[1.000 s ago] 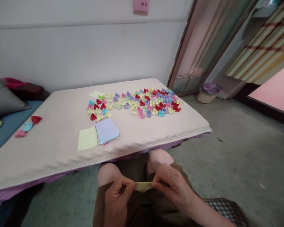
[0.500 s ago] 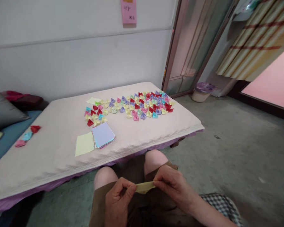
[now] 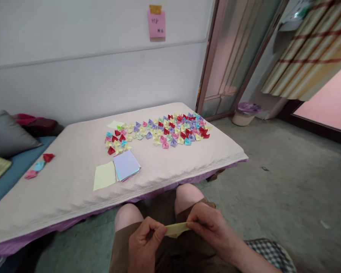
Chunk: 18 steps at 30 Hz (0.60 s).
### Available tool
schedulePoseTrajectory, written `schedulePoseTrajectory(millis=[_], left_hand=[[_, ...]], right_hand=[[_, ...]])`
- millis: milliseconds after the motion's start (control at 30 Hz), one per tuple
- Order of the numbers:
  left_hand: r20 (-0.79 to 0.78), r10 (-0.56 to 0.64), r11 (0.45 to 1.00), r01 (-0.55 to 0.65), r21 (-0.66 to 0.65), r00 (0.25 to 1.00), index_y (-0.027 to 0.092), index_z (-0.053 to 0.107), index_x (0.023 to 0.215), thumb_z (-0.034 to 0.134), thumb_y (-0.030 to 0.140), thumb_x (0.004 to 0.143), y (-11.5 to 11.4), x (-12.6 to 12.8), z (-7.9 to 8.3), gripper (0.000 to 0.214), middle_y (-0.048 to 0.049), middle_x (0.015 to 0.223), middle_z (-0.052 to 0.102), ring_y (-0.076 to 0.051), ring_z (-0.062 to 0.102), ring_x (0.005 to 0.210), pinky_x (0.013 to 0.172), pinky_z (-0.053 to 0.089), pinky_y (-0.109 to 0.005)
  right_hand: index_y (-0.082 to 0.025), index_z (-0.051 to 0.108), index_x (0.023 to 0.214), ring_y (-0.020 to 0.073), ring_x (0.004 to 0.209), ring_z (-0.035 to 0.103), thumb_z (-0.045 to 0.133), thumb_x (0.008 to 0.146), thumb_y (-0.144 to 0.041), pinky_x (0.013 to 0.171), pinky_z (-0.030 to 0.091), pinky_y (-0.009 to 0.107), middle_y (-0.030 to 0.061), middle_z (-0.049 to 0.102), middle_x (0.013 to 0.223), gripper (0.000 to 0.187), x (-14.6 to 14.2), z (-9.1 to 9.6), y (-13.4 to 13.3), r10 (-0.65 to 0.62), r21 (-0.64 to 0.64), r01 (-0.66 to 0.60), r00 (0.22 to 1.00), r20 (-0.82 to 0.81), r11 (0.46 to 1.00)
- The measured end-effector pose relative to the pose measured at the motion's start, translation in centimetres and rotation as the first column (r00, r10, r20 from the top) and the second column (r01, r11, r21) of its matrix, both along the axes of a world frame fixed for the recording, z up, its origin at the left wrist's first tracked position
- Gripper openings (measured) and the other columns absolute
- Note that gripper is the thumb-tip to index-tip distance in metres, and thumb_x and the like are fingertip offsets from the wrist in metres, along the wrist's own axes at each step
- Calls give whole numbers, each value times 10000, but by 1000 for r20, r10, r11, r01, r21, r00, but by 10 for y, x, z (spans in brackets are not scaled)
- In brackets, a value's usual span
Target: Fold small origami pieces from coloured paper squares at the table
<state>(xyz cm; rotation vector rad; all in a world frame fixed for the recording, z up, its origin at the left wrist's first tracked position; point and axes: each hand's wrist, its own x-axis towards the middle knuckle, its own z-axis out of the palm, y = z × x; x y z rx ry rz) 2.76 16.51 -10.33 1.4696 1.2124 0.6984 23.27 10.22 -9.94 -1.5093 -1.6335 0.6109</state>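
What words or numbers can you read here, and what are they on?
Pink note on the wall, top line: perhaps "458", handwritten, too blurred to be sure.
Same note, lower line: looks like Chinese characters, the last maybe "白"; too small to read surely.
No writing can be made out on the folded yellow paper or the paper stack.

Dim, diffuse light casts soft, faint shadows.

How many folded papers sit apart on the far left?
3, in a slanting row: red piece at the back, blue piece in the middle, pink piece in front. None looks hidden.
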Motion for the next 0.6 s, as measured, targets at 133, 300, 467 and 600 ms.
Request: schedulePoseTrajectory(millis=[133, 300, 467, 600], left_hand=[[20, 28, 999, -28, 16, 999, 171, 625, 578, 663, 507, 721, 1, 2, -2, 367, 28, 542, 493, -118, 424, 550, 522, 331, -197], [-29, 31, 999, -30, 45, 999, 179, 635, 574, 646, 537, 717, 1, 3, 0, 386, 29, 524, 481, -120, 411, 534, 515, 325, -206], [-58, 27, 999, -24, 45, 998, 185, 631, 561, 641, 549, 712, 3, 4, 1, 395, 33, 505, 488, -119, 415, 517, 507, 333, -208], [-40, 28, 997, -25, 72, 999, 184, 640, 557, 645, 528, 717, 5, 5, 0, 379, 31, 506, 509, -119, 435, 515, 509, 347, -205]], right_hand=[[-192, 613, 694, 137, 637, 537, 490, 930, -412, 606, 394, 254, 1, 596, 650, 345, 0, -1, 0, -10, -8, 10, 1000, -8, 1000], [-195, 612, 686, 138, 630, 541, 492, 925, -427, 600, 394, 256, 1, 596, 639, 354, 0, 0, 2, -18, -18, 18, 1000, -1, 1000], [-198, 614, 674, 133, 611, 533, 503, 917, -440, 599, 397, 254, -8, 588, 622, 360, 1, 1, 4, -17, -14, 17, 1000, -11, 1000], [-201, 608, 678, 133, 608, 529, 493, 923, -432, 600, 401, 255, -9, 589, 632, 355, 2, -3, 7, -11, -18, 10, 999, -31, 1000]])
